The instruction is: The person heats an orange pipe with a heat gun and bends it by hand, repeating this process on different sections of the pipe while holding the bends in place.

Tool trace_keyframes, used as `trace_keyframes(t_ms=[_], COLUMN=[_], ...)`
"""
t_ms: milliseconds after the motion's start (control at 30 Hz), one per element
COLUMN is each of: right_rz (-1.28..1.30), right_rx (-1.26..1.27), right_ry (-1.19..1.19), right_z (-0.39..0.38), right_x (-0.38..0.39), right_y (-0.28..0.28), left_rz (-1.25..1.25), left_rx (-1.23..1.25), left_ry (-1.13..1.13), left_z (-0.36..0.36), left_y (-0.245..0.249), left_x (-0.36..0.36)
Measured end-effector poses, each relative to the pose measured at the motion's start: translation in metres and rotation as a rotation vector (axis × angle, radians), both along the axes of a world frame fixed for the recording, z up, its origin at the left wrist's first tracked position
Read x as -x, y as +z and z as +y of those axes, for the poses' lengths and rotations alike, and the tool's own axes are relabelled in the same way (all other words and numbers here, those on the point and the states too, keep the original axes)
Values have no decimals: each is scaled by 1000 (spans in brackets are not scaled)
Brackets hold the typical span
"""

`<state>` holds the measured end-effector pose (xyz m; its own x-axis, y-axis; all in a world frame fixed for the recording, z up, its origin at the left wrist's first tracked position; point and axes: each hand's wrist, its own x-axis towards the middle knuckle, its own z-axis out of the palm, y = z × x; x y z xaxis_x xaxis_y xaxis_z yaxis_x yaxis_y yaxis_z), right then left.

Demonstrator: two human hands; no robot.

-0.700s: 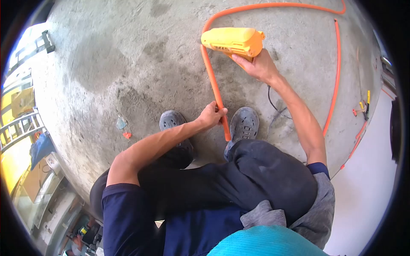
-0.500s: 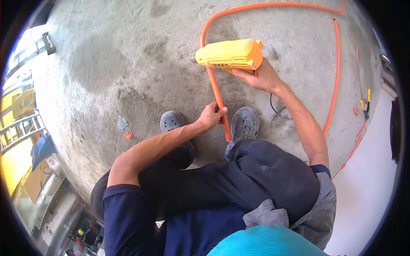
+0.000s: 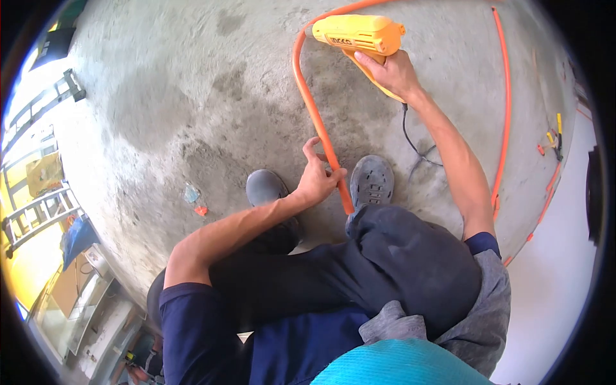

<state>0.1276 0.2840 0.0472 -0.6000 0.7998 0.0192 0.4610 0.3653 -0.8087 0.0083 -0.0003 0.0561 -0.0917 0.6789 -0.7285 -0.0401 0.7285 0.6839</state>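
Note:
My right hand (image 3: 396,76) grips a yellow heat gun (image 3: 359,33) by its handle, its body held sideways with the nozzle pointing left. The nozzle end overlaps the upper stretch of an orange plastic pipe (image 3: 307,93) in this view. Farther down, my left hand (image 3: 319,178) holds the same pipe near its free end, the thumb across it and a finger raised. That free end reaches to my right knee, between my shoes. From the handle's base a dark cord (image 3: 407,128) runs down to the floor.
Another orange pipe (image 3: 504,102) lies along the right side of the concrete floor (image 3: 147,109). Yellow-handled pliers (image 3: 558,138) and small orange pieces are at the far right. At left are a metal ladder (image 3: 42,215) and a blue bag (image 3: 77,239). A small orange scrap (image 3: 201,210) sits left of my shoes.
My right hand has carried the heat gun up and away from me along the pipe. The left hand still holds the pipe, with a finger now lifted off it.

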Motion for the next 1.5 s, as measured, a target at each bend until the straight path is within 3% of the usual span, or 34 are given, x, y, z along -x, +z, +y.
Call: trace_keyframes(t_ms=[67,200,300,367,467,533,667,733,833,1000,1133,1233,1500], right_rz=[22,-22,-31,-11,62,-10,15,6,7,-48,45,23,46], right_rx=[-22,-48,-32,-62,-96,13,-17,24,2,-59,72,94,328], right_ry=[-44,-116,-169,-209,-286,-338,-445,-452,-418,-229,-143,-65,9], right_z=[6,18,30,37,46,54,65,66,63,37,16,10,-28], right_x=[-2,-12,-23,-29,-39,-47,-61,-62,-56,-33,-19,-15,-35], right_y=[-5,-2,-6,-7,-10,-9,-10,-5,-9,0,10,17,63], left_rz=[110,51,204,248,171,262,511,779,897,830,923,687,599], left_rx=[-47,-45,-122,-339,-461,-414,-436,-505,-740,-735,-869,-708,-774], left_ry=[-43,-172,-384,-559,-598,-595,-723,-840,-797,-824,-881,-723,-527], left_z=[2,8,12,14,24,30,34,32,36,47,59,65,73], left_y=[22,51,75,92,113,128,132,135,136,146,172,193,204], left_x=[0,13,28,48,71,73,92,95,102,114,127,131,151])
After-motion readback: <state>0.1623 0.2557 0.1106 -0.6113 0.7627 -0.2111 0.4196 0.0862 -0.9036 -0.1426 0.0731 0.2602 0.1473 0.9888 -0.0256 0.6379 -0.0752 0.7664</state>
